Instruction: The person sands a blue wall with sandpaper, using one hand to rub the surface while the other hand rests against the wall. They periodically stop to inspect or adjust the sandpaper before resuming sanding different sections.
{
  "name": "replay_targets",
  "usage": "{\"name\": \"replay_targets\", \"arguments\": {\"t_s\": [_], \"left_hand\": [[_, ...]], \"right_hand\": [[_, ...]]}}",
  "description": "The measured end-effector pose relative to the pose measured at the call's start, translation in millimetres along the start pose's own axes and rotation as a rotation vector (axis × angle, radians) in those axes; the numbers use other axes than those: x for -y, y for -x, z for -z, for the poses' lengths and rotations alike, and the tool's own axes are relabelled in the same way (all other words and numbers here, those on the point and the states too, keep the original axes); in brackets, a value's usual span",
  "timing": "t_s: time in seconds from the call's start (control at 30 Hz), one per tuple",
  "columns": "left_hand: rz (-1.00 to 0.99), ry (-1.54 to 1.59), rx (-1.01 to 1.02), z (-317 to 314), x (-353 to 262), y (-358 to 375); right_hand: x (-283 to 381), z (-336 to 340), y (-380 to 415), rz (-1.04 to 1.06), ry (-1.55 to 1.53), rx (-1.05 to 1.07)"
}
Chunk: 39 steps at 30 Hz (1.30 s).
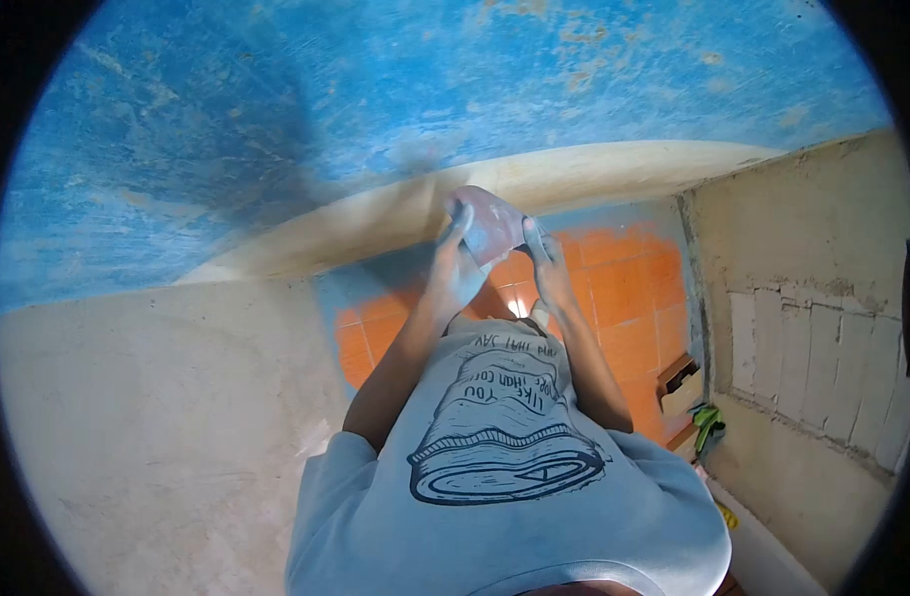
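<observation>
A reddish sheet of sandpaper, dusted with pale blue powder, is held up between my two hands in front of the wall. My left hand grips its left side, the thumb lying over the face of the sheet. At the right edge, my right hand pinches the sheet between thumb and fingers. Pale blue dust coats both hands. The sheet looks bent or folded, and its underside is hidden. Just beyond it stands the blue wall, scuffed and patchy, with a cream band along its foot.
Orange floor tiles lie below, blue dust spread along their edges. To the right is a rough plastered wall with a patch of bare blocks. A small cardboard box and a green item sit by it. A grey wall rises left.
</observation>
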State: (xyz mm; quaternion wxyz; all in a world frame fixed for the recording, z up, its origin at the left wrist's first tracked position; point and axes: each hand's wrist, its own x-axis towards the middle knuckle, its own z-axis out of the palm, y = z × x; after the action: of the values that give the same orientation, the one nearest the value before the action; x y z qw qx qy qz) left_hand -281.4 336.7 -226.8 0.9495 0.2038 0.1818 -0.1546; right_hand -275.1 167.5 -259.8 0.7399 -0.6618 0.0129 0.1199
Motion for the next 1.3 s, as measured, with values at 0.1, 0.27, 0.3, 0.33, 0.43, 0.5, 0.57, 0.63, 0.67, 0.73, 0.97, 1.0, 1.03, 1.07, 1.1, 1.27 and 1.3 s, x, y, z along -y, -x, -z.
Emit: {"name": "replay_targets", "arguments": {"t_s": [0.1,0.27,0.3,0.33,0.43,0.5,0.57,0.63,0.67,0.73,0.97,1.0,1.03,1.07,1.1,1.27,1.3], "left_hand": [[0.015,-0.088,-0.104,-7,54,-23],[0.036,0.02,0.302,8,114,-59],[-0.096,-0.127,0.087,-16,124,-55],[-0.228,-0.271,-0.137,-30,133,-52],[-0.308,-0.325,-0.127,-30,148,-50],[-0.422,-0.298,-0.194,-32,156,-41],[-0.48,-0.307,-0.245,-24,155,-34],[-0.469,-0.356,-0.293,-12,142,-12],[-0.508,-0.327,-0.444,-20,139,-3],[-0.596,-0.425,-0.465,2,121,3],[-1.375,-1.136,-0.653,-32,-48,-31],[-1.358,-1.344,-0.762,2,-74,-71],[-1.407,-1.411,-0.814,7,-81,-89],[-1.456,-1.476,-0.872,10,-88,-107],[-1.591,-1.394,-0.862,-33,-73,-110],[-1.689,-1.685,-0.774,-26,-101,-72],[-1.666,-1.463,-0.804,-11,-139,-63]], "right_hand": [[7,49,-1,0.093,0.121,-0.02],[32,113,-2,0.171,0.197,0.01],[31,124,-3,0.155,0.191,0.021],[30,132,-5,0.137,0.183,0.036],[-4,157,-14,-0.013,0.144,0.136],[-16,163,-21,-0.113,0.115,0.18],[-9,156,-24,-0.192,0.09,0.185],[1,145,-39,-0.139,0.05,0.223],[7,138,-47,-0.113,0.028,0.244],[27,121,-60,-0.053,0.041,0.299],[61,66,-84,0.174,0.078,0.329],[61,56,-85,0.193,0.038,0.297],[58,45,-85,0.212,-0.001,0.266],[55,34,-85,0.23,-0.041,0.236],[53,26,-88,0.286,0.005,0.184],[78,23,-108,0.499,0.145,-0.025],[80,15,-110,0.494,0.088,-0.079]]}}
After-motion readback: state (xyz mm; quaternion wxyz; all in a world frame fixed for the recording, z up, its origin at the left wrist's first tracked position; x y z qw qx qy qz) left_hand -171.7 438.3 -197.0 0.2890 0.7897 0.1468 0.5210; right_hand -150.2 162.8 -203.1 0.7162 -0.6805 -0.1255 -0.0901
